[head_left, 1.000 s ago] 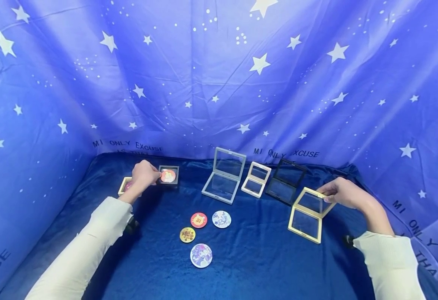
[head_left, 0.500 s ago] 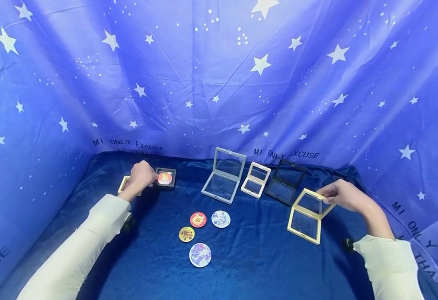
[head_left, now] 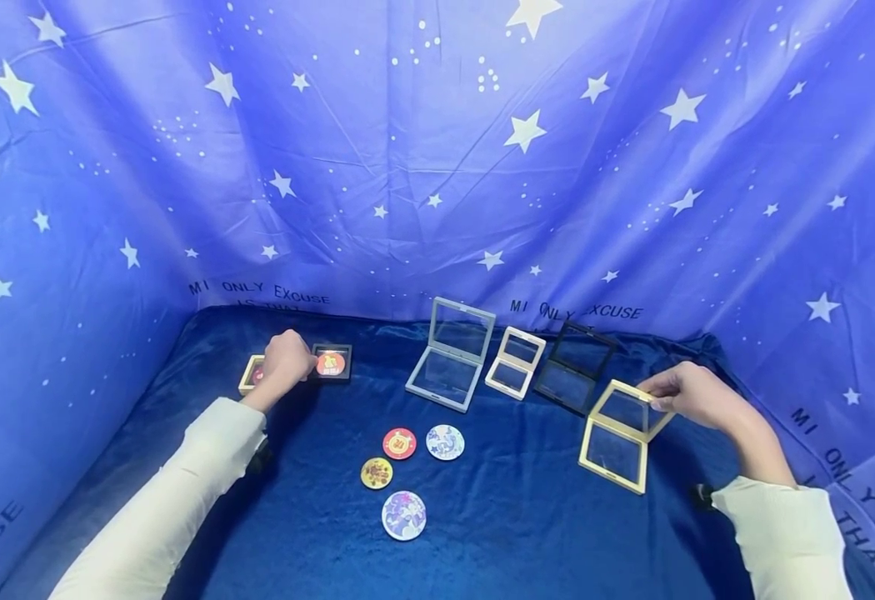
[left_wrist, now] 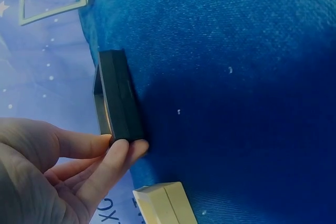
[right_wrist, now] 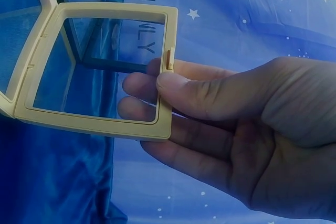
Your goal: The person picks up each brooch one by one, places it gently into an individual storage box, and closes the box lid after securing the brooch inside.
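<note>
My left hand (head_left: 287, 365) pinches a small black display frame (left_wrist: 119, 98) at its edge, thumb on one face and fingers on the other. An orange-red round badge (head_left: 330, 362) shows inside that frame in the head view. Partly hidden by this hand is a shut cream frame (left_wrist: 167, 203) with a reddish badge in it. Over on the right, my right hand (head_left: 703, 397) holds the upper panel of an unfolded yellow display frame (right_wrist: 94, 123), thumb on the near side, fingers behind. Clear film fills its panels, and its lower panel leans toward me.
Unfolded grey (head_left: 433, 398), pale pink (head_left: 503, 387) and black (head_left: 557, 400) frames stand along the back. On the blue cloth lie a red badge (head_left: 399, 443), a yellow one (head_left: 377, 473) and two blue-and-white ones (head_left: 445, 442). A starry curtain (head_left: 385, 167) rises behind.
My left hand has shifted the black frame slightly left and toward me. The right hand keeps its hold on the yellow frame, nearly still. The loose badges have stayed put.
</note>
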Tool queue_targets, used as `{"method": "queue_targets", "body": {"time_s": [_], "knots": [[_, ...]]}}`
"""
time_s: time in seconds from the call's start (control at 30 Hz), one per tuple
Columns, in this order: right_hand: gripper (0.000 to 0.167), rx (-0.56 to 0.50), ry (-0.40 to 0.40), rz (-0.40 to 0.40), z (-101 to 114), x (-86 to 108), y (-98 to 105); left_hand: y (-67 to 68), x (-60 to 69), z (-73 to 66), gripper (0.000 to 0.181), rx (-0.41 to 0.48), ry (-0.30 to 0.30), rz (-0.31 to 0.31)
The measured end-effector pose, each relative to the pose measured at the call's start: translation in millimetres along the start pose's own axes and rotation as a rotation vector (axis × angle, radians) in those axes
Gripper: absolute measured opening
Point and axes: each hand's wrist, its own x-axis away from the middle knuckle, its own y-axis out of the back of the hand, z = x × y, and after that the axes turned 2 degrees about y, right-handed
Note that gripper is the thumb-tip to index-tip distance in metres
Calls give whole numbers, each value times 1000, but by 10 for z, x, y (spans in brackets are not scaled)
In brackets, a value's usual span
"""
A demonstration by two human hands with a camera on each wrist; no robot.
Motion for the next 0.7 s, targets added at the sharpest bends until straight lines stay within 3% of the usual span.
{"method": "queue_targets", "body": {"time_s": [0.37, 0.7], "knots": [[19, 78, 28, -45, 88, -35, -32, -58, 8, 59, 26, -1, -60, -45], [22, 135, 74, -73, 437, -174, -19, -49, -22, 72, 31, -18, -96, -36]]}}
